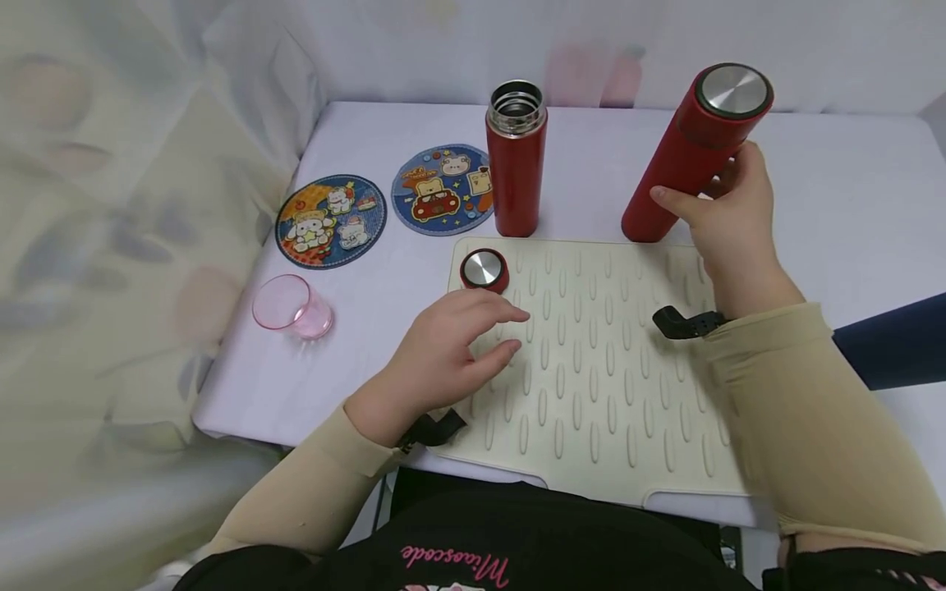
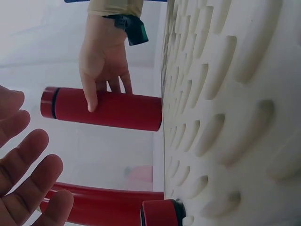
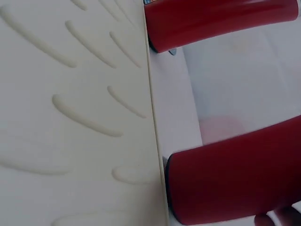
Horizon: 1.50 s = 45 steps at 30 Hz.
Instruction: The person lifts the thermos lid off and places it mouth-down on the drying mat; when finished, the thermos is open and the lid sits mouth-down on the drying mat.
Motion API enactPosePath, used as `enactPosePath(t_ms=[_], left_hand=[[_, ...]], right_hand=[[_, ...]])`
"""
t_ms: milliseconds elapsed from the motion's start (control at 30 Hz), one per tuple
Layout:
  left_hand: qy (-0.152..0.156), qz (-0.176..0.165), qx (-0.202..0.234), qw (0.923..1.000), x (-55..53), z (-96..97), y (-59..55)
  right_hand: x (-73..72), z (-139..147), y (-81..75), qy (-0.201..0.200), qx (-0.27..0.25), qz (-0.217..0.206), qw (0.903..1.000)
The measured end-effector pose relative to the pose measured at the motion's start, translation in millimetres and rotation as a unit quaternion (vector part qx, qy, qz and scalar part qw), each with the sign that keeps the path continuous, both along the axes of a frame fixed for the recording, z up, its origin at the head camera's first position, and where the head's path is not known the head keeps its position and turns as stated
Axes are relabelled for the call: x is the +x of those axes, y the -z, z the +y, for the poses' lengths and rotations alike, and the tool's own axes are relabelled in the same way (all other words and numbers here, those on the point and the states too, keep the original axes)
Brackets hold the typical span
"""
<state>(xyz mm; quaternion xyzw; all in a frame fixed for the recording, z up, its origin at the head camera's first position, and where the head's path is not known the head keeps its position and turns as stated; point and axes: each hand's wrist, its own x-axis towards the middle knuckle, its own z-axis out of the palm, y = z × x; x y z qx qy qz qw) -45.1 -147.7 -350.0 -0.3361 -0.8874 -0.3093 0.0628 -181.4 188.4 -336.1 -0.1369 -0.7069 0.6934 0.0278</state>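
My right hand (image 1: 727, 222) grips a red thermos (image 1: 680, 160) with its steel-topped lid on, thumb on one side and fingers on the other. Its base is right by the far edge of the cream ridged mat (image 1: 613, 460). Over the mat's left part hovers my left hand (image 1: 451, 345), fingers loosely spread and nothing between them. Just beyond those fingers, a loose red lid (image 1: 484, 269) with a steel top lies on the mat's far left corner. Behind it stands a second red thermos (image 1: 517, 176), upright and uncapped, its steel mouth showing.
Two round cartoon coasters (image 1: 331, 222) lie at the back left, one partly behind the uncapped thermos. A pink clear glass (image 1: 293, 308) is near the table's left edge. A dark blue object (image 1: 897, 341) juts in at the right. White curtain hangs behind the table.
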Motion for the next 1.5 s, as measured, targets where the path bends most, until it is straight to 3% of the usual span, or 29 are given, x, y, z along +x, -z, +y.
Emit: enactPosePath(t_ms=[200, 333, 467, 533, 633, 700, 767, 833, 933, 1033, 1133, 1233, 1333, 1500], left_hand=[[-0.011, 0.002, 0.000, 0.9999, 0.5, -3.3, -2.3], [-0.024, -0.001, -0.002, 0.9997, -0.7, -5.8, -7.8], [-0.035, 0.008, 0.017, 0.9992, -4.2, -9.1, -18.9], [-0.029, 0.021, 0.042, 0.9985, -5.4, -9.8, -26.2], [-0.012, 0.042, 0.078, 0.9960, -5.1, -7.7, -39.4], [0.008, 0.052, 0.100, 0.9936, -4.3, -4.0, -51.3], [0.034, 0.058, 0.120, 0.9905, -3.9, 0.8, -65.2], [0.070, 0.056, 0.132, 0.9872, -3.4, 5.5, -80.8], [0.132, 0.054, 0.127, 0.9816, -3.2, 10.2, -100.6], [0.182, 0.050, 0.103, 0.9766, -0.2, 10.6, -111.0], [0.214, 0.051, 0.070, 0.9731, 4.8, 8.0, -111.3], [0.221, 0.052, 0.034, 0.9733, 10.1, 4.8, -107.7], [0.225, 0.041, 0.030, 0.9731, 10.6, 2.0, -104.5], [0.233, 0.003, 0.064, 0.9705, 3.6, -3.9, -103.5]], right_hand=[[24.0, -2.2, -9.3, -0.007, -0.073, 0.081, 0.9940], [45.8, -6.3, -18.4, -0.039, -0.102, 0.142, 0.9838], [69.1, -11.1, -22.9, -0.091, -0.057, 0.203, 0.9732], [79.9, -14.1, -22.6, -0.123, 0.013, 0.232, 0.9648], [93.8, -17.4, -22.3, -0.180, 0.129, 0.270, 0.9371], [99.9, -19.6, -22.6, -0.227, 0.190, 0.299, 0.9075], [104.2, -21.3, -23.8, -0.272, 0.215, 0.314, 0.8838], [107.6, -22.9, -25.4, -0.313, 0.222, 0.314, 0.8682], [113.1, -25.8, -25.8, -0.350, 0.232, 0.308, 0.8538], [118.7, -28.4, -26.2, -0.375, 0.262, 0.298, 0.8376], [123.6, -29.8, -27.1, -0.391, 0.304, 0.287, 0.8200], [126.6, -30.1, -28.6, -0.401, 0.337, 0.277, 0.8055], [128.2, -30.0, -28.9, -0.411, 0.346, 0.265, 0.8009], [127.8, -31.3, -27.0, -0.429, 0.336, 0.250, 0.8001]])
